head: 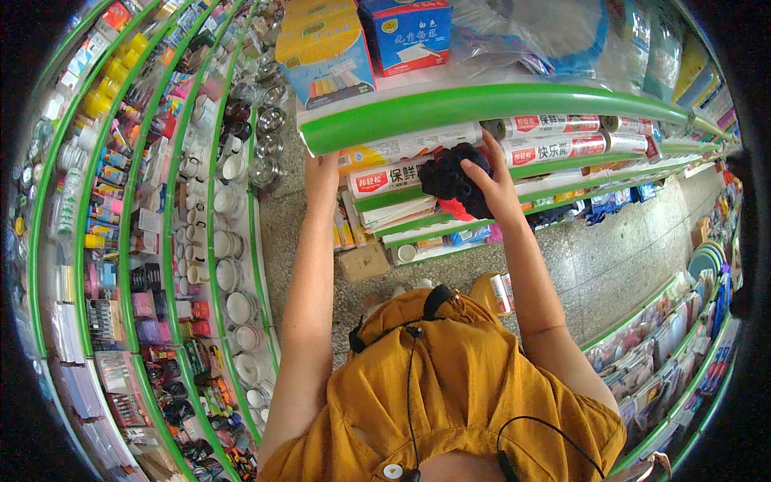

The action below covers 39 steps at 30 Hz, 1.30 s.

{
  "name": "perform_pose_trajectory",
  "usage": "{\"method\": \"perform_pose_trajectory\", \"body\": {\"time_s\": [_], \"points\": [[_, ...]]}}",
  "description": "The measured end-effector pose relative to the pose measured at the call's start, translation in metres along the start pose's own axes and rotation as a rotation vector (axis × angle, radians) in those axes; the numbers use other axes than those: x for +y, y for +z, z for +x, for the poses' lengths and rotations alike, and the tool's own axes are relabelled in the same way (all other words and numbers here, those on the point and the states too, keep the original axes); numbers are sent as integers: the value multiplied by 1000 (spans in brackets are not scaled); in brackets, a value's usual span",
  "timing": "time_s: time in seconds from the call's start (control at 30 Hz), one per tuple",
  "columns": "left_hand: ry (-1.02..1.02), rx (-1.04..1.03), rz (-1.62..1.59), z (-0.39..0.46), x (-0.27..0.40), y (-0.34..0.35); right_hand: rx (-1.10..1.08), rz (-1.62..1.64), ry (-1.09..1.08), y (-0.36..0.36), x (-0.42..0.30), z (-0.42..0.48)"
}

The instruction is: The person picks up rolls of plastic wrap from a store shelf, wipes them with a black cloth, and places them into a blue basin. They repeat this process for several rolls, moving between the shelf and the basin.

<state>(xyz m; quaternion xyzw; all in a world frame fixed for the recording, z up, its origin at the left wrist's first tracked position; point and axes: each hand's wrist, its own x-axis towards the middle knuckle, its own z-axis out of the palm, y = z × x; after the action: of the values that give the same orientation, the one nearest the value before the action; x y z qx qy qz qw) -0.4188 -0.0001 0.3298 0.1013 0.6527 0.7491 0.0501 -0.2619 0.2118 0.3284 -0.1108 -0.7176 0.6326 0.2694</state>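
Note:
My right hand [497, 181] holds a bunched, soft black item [458, 178], probably cloth, with the thumb over it. Its fingers reach up to the right end of a long white and yellow box [409, 144] under the green shelf edge. Something red [456, 209] shows below the black item; whether it belongs to it I cannot tell. At that box's left end is my left hand [323, 172], its fingertips hidden by the shelf edge. A white and red cling film box [385, 181] lies just below, partly covered by the black item.
More film boxes [554, 149] line the shelf to the right. Above, a green shelf edge [482, 108] bears chalk boxes [328, 66] and plastic-wrapped goods. Shelves of bowls [229, 271] stand at left, packaged goods [662, 325] at lower right. A cardboard piece [364, 263] lies near the floor.

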Motion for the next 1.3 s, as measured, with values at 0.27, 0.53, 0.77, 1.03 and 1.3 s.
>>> {"method": "perform_pose_trajectory", "body": {"time_s": [0.27,0.53,0.77,1.03,1.3], "points": [[-49,21,110,6,3,0,-80,12,-22,-13,-3,16],[-51,15,38,13,-4,-2,-271,-6,80,-26,-11,33],[-53,-20,8,10,-1,-2,-222,-52,107,-20,-20,33],[-43,-34,-82,9,-1,-1,-242,84,191,-23,-26,44],[-125,27,-87,6,-1,4,-281,237,222,-10,-31,43]]}}
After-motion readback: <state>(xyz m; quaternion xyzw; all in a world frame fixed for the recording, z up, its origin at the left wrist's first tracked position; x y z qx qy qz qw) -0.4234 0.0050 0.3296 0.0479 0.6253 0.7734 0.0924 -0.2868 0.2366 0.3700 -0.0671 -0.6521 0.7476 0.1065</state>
